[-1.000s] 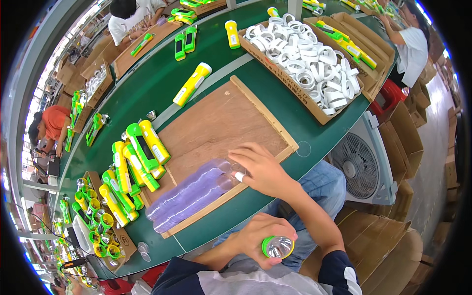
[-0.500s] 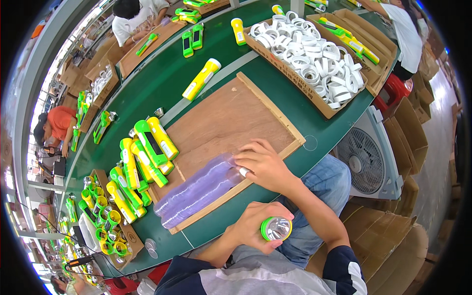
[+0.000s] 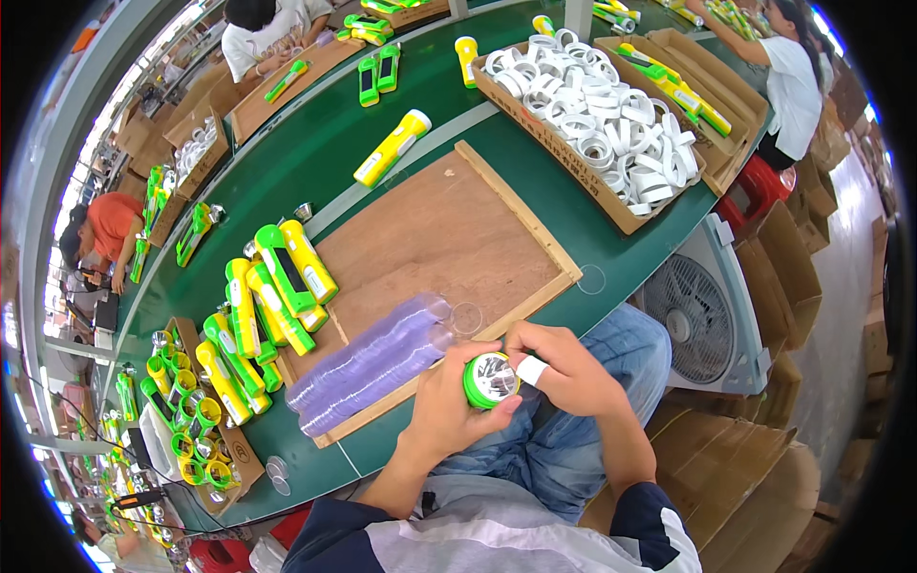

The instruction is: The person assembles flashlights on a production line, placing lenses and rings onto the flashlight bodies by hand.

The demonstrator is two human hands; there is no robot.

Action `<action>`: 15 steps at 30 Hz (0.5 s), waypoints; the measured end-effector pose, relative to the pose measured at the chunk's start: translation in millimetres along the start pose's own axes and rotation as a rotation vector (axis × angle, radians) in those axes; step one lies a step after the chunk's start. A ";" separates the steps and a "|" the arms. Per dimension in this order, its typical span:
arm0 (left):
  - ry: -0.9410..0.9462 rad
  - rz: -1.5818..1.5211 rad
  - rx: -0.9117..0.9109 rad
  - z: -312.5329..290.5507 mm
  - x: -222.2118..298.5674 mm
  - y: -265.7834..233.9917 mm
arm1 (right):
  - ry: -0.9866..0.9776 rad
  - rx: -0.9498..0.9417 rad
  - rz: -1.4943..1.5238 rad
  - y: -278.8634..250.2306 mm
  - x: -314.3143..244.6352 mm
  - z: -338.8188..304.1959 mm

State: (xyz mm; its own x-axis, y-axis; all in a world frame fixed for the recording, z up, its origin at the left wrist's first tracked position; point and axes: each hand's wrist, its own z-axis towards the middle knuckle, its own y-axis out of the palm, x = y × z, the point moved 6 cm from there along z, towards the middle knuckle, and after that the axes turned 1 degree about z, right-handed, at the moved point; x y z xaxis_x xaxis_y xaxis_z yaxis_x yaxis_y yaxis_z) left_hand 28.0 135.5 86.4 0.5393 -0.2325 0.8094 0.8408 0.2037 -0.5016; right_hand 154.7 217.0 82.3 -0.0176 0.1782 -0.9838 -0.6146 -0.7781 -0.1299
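Note:
My left hand (image 3: 441, 406) is wrapped round a green and yellow flashlight (image 3: 472, 392), its round shiny reflector face turned up. At the right edge of that face, the fingers of my right hand (image 3: 578, 377) are pinched together. A white band (image 3: 532, 370) sits round one of its fingers. Whether a clear disc is between those fingers or over the reflector, I cannot make out. Beyond my hands, two long rows of stacked clear discs (image 3: 373, 368) with a purple tint lie on a wooden board (image 3: 430, 224). One loose clear disc (image 3: 467, 318) lies by their end.
Several yellow and green flashlights (image 3: 272, 291) are piled left of the board. A box of open-headed flashlights (image 3: 244, 456) stands nearer left. White rings fill a carton (image 3: 626, 222) at the far right. A fan (image 3: 702, 310) stands right of my knees. Co-workers sit farther off.
My right hand has come back from the end of the disc rows to the flashlight's face. My left hand has raised the flashlight slightly up and left to meet it.

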 end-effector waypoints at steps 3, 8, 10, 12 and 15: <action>-0.002 -0.023 -0.009 0.4 -2.2 6.3 | 0.136 0.003 0.037 4.9 12.8 3.7; 0.017 -0.019 -0.004 7.5 -0.2 13.7 | 0.151 0.048 0.151 7.2 19.4 9.3; 0.025 -0.028 -0.021 9.6 -0.5 14.8 | 0.150 0.065 0.164 3.6 23.6 8.4; 0.038 -0.140 -0.019 6.9 -1.8 14.8 | 0.088 0.118 0.236 -4.2 26.4 8.6; 0.064 -0.347 0.027 -0.7 -10.9 16.2 | -0.069 0.393 -0.055 -66.0 3.9 13.9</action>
State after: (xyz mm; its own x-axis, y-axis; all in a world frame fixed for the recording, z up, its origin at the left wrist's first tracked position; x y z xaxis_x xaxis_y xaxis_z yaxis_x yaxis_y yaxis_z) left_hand 35.8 140.7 69.2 0.2246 -0.3510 0.9091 0.9733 0.1268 -0.1915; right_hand 184.2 277.5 88.8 -0.0215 0.2636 -0.9644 -0.8708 -0.4788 -0.1115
